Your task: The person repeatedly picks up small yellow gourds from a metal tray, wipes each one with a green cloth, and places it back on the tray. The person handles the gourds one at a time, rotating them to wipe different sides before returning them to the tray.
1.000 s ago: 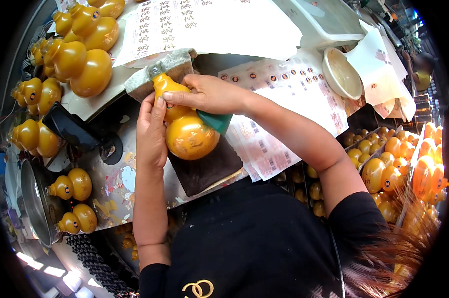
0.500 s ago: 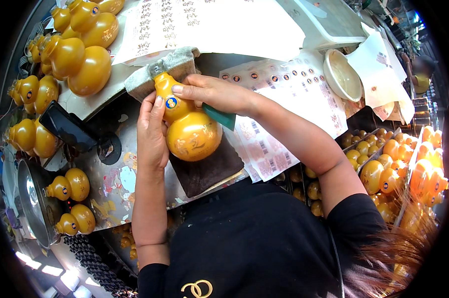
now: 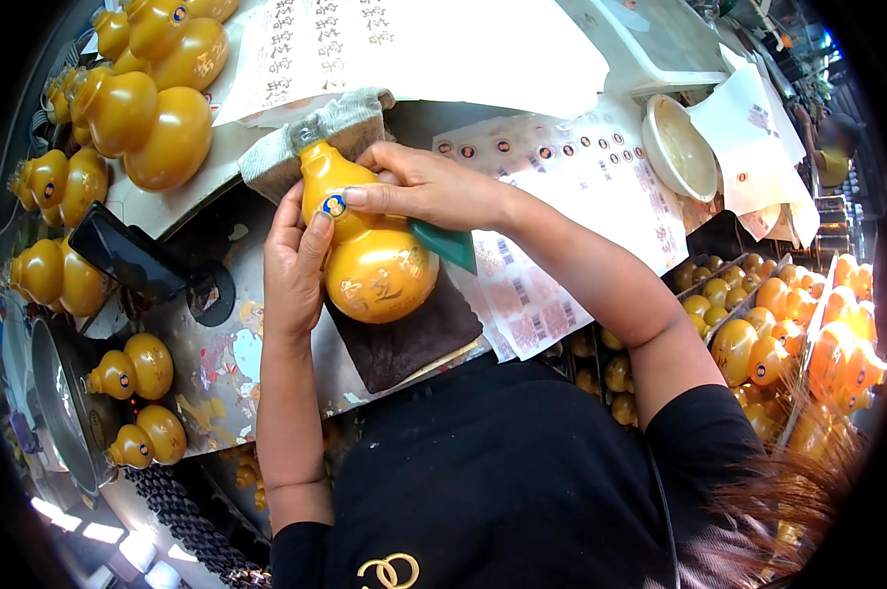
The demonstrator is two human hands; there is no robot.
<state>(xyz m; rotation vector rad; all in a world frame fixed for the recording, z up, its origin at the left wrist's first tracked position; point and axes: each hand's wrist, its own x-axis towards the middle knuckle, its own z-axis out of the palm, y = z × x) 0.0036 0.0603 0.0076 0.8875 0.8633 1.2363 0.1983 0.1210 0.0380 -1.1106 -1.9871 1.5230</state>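
Note:
A yellow gourd-shaped bottle (image 3: 379, 280) with gold markings lies tilted before me, its clear neck against a folded grey cloth (image 3: 353, 120). Its round lower part rests over a dark brown cloth pad (image 3: 396, 351). My left hand (image 3: 294, 257) grips the bottle's left side, thumb on the glass near the waist. On the upper bulb is a small blue and orange round sticker (image 3: 334, 205). The thumb of my right hand (image 3: 431, 187) presses at the sticker's right edge. A green flat scraper (image 3: 447, 245) is tucked in the curled fingers of that hand, which partly hide it.
More gourd bottles (image 3: 173, 137) stand at the left, beside a phone on a stand (image 3: 134, 257) and a metal bowl (image 3: 58, 412). Sticker sheets (image 3: 591, 211) and white printed paper (image 3: 443, 59) cover the bench. A cream bowl (image 3: 681, 149) sits right; crates of gourd bottles (image 3: 733, 344) are below it.
My right thumb has slid down from the bottle's upper part to the sticker's edge. The bottle has shifted and turned slightly left, and the scraper has tipped a little lower.

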